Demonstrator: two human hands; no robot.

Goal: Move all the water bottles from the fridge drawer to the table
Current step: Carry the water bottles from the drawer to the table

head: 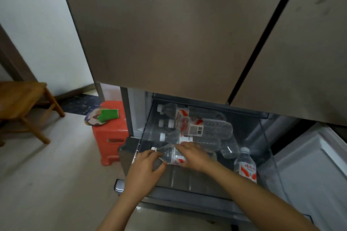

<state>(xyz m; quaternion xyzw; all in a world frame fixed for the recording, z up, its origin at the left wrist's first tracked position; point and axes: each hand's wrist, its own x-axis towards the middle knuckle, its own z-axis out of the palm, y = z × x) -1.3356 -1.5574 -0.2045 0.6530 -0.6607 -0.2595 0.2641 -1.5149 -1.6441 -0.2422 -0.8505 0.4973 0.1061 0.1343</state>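
Note:
The fridge drawer (pixel 180 180) is pulled open below the closed doors. Several clear water bottles with red-and-white labels lie in it on their sides, caps to the left. Both hands are on the nearest lying bottle (pixel 170 154). My left hand (pixel 145 167) holds its neck end, thumb under it. My right hand (pixel 193 154) grips its labelled body from above. Behind it lie three more bottles (pixel 197 127). One bottle (pixel 246 167) stands upright at the drawer's right.
A red plastic stool (pixel 110 133) stands left of the drawer with a round mat and a green item (pixel 109 115) on it. A wooden stool (pixel 20 99) is farther left. A second compartment (pixel 309 155) is open to the right.

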